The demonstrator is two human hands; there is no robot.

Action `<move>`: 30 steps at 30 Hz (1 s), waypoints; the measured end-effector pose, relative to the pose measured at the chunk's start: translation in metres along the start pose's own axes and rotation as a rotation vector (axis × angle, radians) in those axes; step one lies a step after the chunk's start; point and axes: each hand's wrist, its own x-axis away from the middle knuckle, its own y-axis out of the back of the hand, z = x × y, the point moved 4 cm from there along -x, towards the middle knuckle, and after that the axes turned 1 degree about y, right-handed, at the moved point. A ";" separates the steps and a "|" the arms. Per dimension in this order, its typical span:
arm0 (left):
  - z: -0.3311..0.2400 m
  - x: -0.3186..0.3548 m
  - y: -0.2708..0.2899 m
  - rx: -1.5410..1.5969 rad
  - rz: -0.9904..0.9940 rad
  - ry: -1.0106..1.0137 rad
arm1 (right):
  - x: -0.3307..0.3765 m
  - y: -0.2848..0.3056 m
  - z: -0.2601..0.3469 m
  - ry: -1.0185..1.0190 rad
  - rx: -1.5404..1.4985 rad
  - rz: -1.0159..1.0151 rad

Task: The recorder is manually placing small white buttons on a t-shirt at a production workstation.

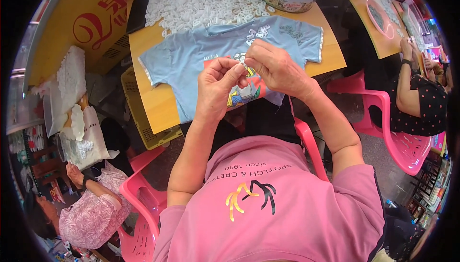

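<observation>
My left hand (218, 82) is closed in a pinch on a small white plastic piece (243, 63), mostly hidden by the fingertips. Right against it, my right hand (278, 68) is closed too, its thumb and index finger pressed together; whatever lies between them is too small to name. Both hands hover over a light blue T-shirt (191, 56) with a colourful print, spread across the wooden table. Beyond my right hand, several white oval plastic pieces (258, 33) and a small scatter of grey bits (291, 33) lie on the shirt.
A large heap of white plastic pieces (201, 3) covers the table's far side, beside a round tin (287, 7) of small grey parts. Yellow crates (148, 132) stand below left. People sit at both sides; a pink chair (383, 118) is at right.
</observation>
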 end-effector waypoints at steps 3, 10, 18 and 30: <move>-0.001 0.002 -0.003 -0.023 -0.029 -0.021 | 0.000 -0.002 0.002 0.017 -0.027 -0.041; 0.008 0.001 -0.003 0.022 -0.122 -0.102 | 0.007 -0.020 -0.007 -0.003 -0.006 -0.199; -0.007 -0.005 -0.001 0.014 -0.078 -0.043 | 0.005 -0.016 -0.022 -0.285 -0.277 -0.066; -0.017 0.002 -0.007 -0.189 -0.110 -0.127 | -0.002 -0.001 -0.009 0.022 0.007 -0.044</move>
